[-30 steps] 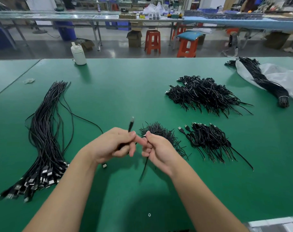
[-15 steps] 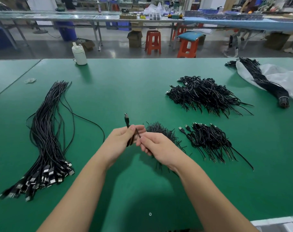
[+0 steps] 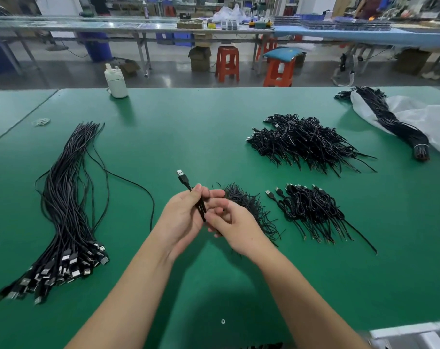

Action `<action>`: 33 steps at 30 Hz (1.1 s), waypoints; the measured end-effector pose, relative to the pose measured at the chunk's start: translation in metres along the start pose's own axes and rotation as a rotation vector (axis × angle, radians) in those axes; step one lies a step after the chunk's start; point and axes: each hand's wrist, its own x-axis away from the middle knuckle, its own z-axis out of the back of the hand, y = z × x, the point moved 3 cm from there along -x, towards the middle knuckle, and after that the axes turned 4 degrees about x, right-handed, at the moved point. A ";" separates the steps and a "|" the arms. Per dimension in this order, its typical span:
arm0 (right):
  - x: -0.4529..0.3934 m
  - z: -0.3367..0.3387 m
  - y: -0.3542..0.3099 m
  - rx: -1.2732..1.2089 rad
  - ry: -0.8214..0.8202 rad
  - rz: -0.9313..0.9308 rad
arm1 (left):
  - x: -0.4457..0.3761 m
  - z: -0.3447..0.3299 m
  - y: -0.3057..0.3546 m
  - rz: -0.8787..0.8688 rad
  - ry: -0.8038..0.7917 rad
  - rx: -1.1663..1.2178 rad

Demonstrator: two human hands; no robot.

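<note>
On the worktop [image 3: 213, 127], a long cable bundle [image 3: 63, 210] lies left, a single cable [image 3: 183, 178] is over the middle, and a tie heap [image 3: 249, 205] sits just right of it. Right of that lies a small coil pile [image 3: 312, 210], a larger pile [image 3: 307, 142] behind it, and a bag [image 3: 430, 119] at the far right corner.

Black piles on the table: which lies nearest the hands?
The bristly heap of short strands, directly behind the right hand, which partly hides it; every other pile lies well clear.

A black cable [image 3: 201, 209] tipped with a silver plug [image 3: 180, 172] crosses the left hand [image 3: 182, 217] above a plain green table [image 3: 213, 137]. Left of it lie black leads [image 3: 70, 197] with silver ends; far beyond, orange stools [image 3: 227, 62].
</note>
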 end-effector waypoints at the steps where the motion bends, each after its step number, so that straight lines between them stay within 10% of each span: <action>1: 0.000 -0.001 0.000 -0.129 -0.022 0.016 | 0.001 0.000 -0.001 0.029 -0.010 0.003; 16: 0.011 0.007 0.002 0.075 0.094 0.198 | 0.011 -0.005 0.007 0.259 -0.393 -0.233; 33: 0.013 -0.002 0.027 0.263 0.245 0.231 | 0.014 0.001 -0.007 0.212 -0.251 -0.566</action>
